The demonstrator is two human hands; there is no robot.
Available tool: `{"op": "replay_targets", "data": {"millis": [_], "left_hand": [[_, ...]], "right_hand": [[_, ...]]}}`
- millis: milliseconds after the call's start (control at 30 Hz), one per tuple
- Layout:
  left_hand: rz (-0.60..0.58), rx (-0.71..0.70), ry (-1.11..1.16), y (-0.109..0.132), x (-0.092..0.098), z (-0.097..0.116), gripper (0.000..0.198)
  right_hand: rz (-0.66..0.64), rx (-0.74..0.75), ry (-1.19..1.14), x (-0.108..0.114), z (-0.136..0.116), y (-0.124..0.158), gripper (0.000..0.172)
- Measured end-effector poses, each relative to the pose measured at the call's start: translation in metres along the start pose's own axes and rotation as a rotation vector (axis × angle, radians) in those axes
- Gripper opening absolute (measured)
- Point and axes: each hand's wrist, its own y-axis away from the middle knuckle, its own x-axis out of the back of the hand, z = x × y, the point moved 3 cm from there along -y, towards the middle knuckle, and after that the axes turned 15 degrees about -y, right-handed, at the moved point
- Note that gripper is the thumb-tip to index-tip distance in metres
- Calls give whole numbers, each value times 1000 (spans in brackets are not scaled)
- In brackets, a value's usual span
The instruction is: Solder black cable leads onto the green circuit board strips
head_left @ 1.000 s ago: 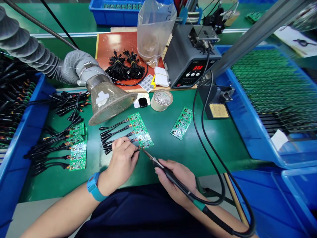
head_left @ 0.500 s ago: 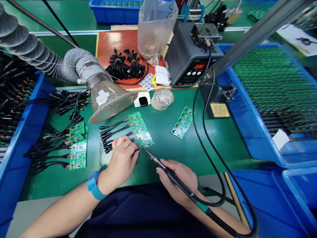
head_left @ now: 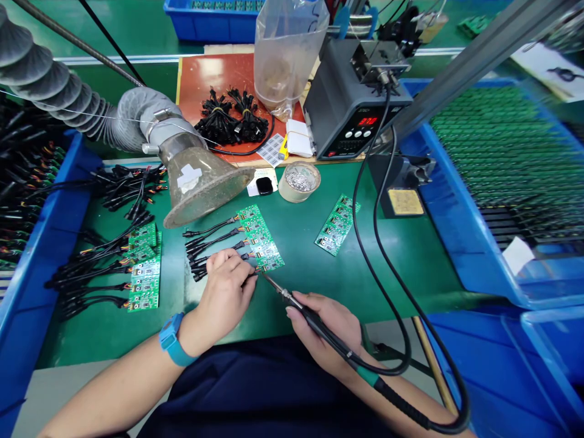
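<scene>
A green circuit board panel [head_left: 261,237] lies on the mat, with several short black cables [head_left: 212,230] running left from its edge. My left hand [head_left: 229,283] is closed at the panel's near left corner, its fingers pinching the end of a black cable against the board; the fingers hide most of that cable. My right hand [head_left: 326,331] grips a soldering iron [head_left: 314,322] like a pen. The iron's tip meets the near corner of the panel, beside my left fingertips. Whether the tip touches the joint is too small to tell.
A fume extractor hood [head_left: 201,188] hangs above the cables. Behind stand a solder pot [head_left: 298,182] and soldering station [head_left: 356,115]. Another board panel [head_left: 337,225] lies right; wired boards [head_left: 145,283] lie left. Blue bins [head_left: 460,182] flank the mat, and the iron's cord [head_left: 401,286] loops on the right.
Both hands hold nearly the same pose. The soldering iron's handle and cord have shifted very slightly left; its tip stays at the panel's corner.
</scene>
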Motion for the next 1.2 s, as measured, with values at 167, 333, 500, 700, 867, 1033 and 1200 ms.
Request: {"op": "replay_targets", "data": {"millis": [167,333,500,700,867,1033,1200], "left_hand": [[29,1,35,0,1,0,7],[35,10,55,1,2,1,7],[28,4,50,1,2,1,8],[13,13,33,0,1,1,9],[6,27,41,1,2,1,11],[16,18,40,1,2,1,10],[11,10,21,1,1,2,10]], "right_hand": [[21,11,-11,2,-2,-2,12],[27,11,-17,4,-3,-3,12],[30,14,-21,5,-5,-3,10],[-16,-9,17,0,0,0,13],[-8,-4,11,1,0,1,15],[47,8,-13,5,-5,-3,14],[24,7,-18,4,-4,-3,11]]}}
